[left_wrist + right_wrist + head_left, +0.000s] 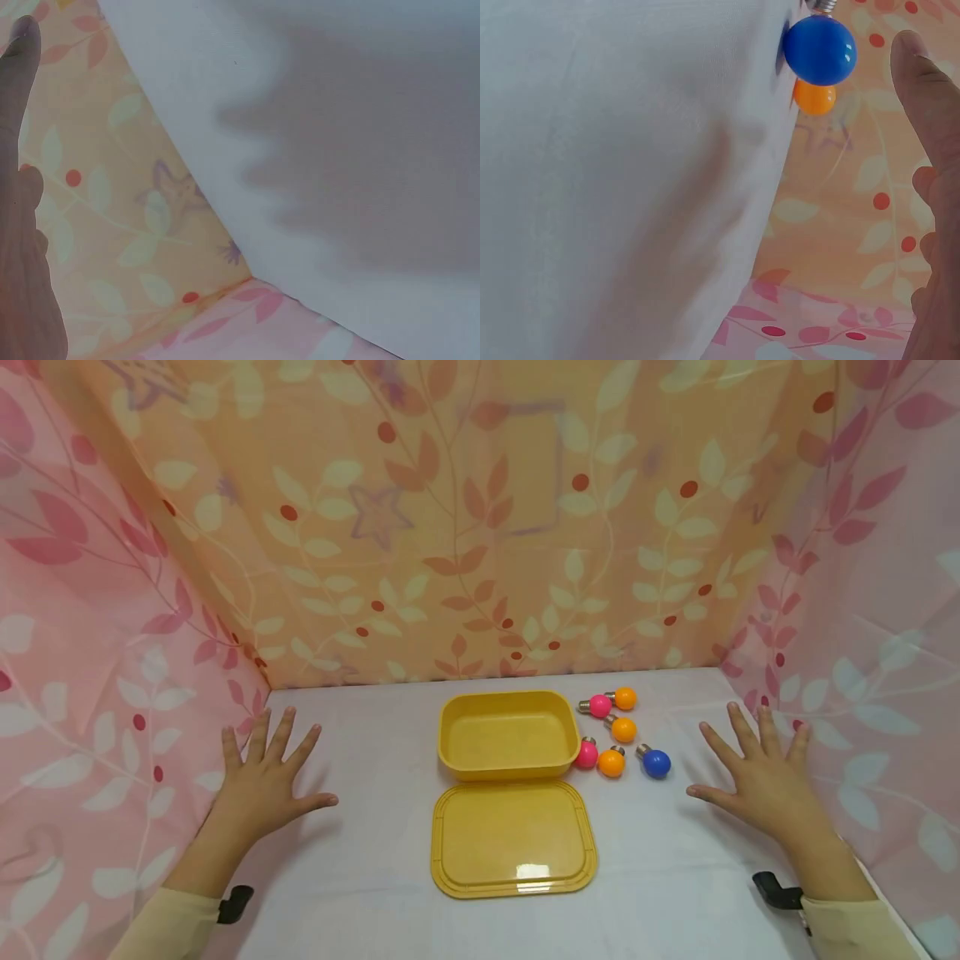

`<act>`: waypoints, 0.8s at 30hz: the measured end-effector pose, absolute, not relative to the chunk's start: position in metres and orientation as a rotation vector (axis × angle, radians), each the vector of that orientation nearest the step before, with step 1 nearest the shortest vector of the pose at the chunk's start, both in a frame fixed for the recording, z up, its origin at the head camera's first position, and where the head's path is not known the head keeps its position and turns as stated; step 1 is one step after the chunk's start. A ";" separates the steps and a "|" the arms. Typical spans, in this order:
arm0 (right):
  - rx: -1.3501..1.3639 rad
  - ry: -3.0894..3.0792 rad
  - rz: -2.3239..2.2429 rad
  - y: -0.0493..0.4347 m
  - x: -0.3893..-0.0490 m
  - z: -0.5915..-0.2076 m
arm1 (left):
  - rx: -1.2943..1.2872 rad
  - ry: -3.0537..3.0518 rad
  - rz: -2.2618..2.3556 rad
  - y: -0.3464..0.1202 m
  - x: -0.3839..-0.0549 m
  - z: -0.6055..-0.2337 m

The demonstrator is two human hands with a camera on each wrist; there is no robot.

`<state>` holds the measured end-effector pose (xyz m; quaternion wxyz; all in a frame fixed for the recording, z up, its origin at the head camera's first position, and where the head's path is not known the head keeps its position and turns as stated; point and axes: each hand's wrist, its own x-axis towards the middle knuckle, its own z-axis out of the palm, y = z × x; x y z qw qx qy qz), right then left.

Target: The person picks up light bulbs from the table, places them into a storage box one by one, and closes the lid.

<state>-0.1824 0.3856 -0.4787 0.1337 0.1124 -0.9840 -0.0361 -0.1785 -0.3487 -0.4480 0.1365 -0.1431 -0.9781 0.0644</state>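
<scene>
In the head view a yellow rectangular box (510,772) stands uncovered, with its flat yellow lid (513,839) lying just in front of it. Right of the box lie several small light bulbs with metal screw bases: a blue bulb (657,764), a pink bulb (600,706), another pink bulb (587,754) by the box wall, and orange bulbs (624,729). My left hand (262,781) is spread over the left side, holding nothing. My right hand (768,781), fingers also spread, is nearest the blue bulb and apart from it. The right wrist view shows the blue bulb (820,50) beyond my thumb.
A white cloth (360,860) covers the table. Patterned curtains close it in: an orange back curtain (480,568), with a pink curtain (82,652) at the left and another pink curtain (885,635) at the right. Black straps sit on both wrists.
</scene>
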 end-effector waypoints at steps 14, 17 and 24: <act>0.312 -2.830 -0.042 0.377 -0.193 -0.487 | -0.418 -2.833 0.146 -0.329 -0.189 -0.445; 0.308 -2.842 -0.002 0.373 -0.193 -0.488 | -0.413 -2.845 0.116 -0.325 -0.193 -0.447; 0.313 -2.857 0.113 0.364 -0.193 -0.489 | -0.408 -2.879 -0.035 -0.313 -0.197 -0.446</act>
